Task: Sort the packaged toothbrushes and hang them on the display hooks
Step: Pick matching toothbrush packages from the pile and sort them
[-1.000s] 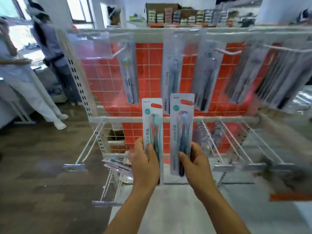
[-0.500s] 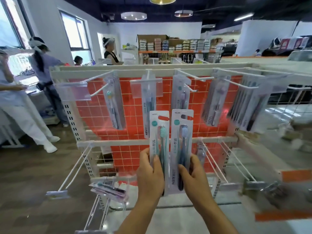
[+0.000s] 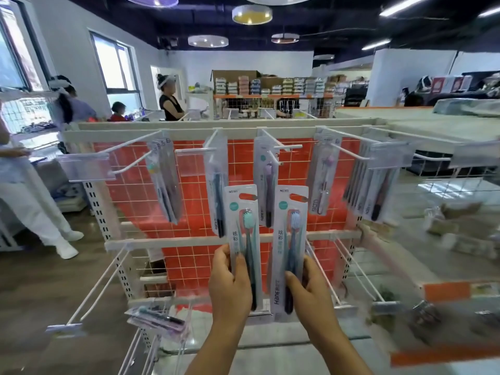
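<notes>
Red tiled grid panel (image 3: 189,255) backs a white rack in a shop, and everything below is placed from it. In front of its lower middle, two toothbrush packs stand upright side by side: the left hand (image 3: 230,288) pinches the teal pack (image 3: 244,239) by its lower half, thumb over the front, and the right hand (image 3: 311,290) grips the blue pack (image 3: 290,239) the same way. Each is a flat card under a glossy clear blister, long and narrow, with a cut-out hang hole near the top. A second ago the packs sat lower, close to the lower rail; now they have risen with the view, and their tops reach the hanging packs, so I judge the person is comparing colours before choosing a hook. Across the top of the panel, thin white wire hooks (image 3: 349,152) jut forward, most carrying packs: a teal one (image 3: 162,182) toward the left, a dark one (image 3: 217,190) and a purple one (image 3: 266,185) near the middle, a thick bundle (image 3: 370,185) at the right. Clear plastic label holders (image 3: 85,167) hang at some tips. Low on the left, loose packs (image 3: 159,319) lie across a lower hook. People stand behind and left of the rack.
</notes>
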A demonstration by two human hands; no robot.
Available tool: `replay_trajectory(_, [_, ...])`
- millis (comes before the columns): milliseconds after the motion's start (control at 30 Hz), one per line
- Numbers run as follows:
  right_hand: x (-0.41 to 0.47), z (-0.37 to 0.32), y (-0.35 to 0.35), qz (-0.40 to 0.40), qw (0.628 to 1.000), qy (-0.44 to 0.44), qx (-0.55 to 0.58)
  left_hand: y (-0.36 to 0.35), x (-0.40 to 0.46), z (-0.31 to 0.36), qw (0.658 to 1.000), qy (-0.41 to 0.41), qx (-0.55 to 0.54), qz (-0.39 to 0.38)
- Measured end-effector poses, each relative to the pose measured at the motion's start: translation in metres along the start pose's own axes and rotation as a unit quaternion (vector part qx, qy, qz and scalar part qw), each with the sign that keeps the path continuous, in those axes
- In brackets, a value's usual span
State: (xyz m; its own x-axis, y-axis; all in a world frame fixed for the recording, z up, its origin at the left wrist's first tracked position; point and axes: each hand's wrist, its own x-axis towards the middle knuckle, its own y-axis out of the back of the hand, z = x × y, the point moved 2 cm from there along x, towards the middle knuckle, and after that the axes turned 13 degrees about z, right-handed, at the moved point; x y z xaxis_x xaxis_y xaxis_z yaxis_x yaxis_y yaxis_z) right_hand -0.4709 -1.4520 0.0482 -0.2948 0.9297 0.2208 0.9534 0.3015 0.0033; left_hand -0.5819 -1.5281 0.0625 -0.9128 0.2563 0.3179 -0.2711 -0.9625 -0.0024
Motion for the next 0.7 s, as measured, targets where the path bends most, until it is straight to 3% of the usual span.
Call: replay_trajectory(700, [-0.01,0.0,0.004,-0.019,0.999,-0.022,0.032,0.017,-0.003,0.002,1.0,0.008,-0.008,0.006])
